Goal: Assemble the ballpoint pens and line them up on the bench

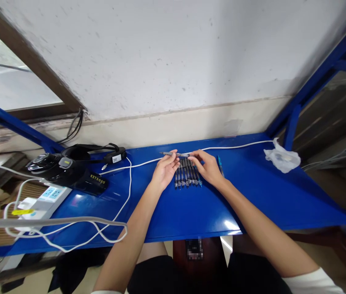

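A slim pen (182,155) is held level between my two hands, over the far ends of a row of pens. My left hand (164,171) pinches its left part, with the tip sticking out to the left. The fingers of my right hand (207,166) close on its right end. Just below, several dark pens (187,175) lie side by side on the blue table (173,212), their near ends toward me. Right of my right hand lies a teal pen (219,163), partly hidden by that hand.
A black bottle-shaped device (77,175) and a black strap with a box (115,156) lie at the left. A power strip (45,202) and looped white cables (130,183) are near them. A crumpled plastic bag (282,158) sits at the right.
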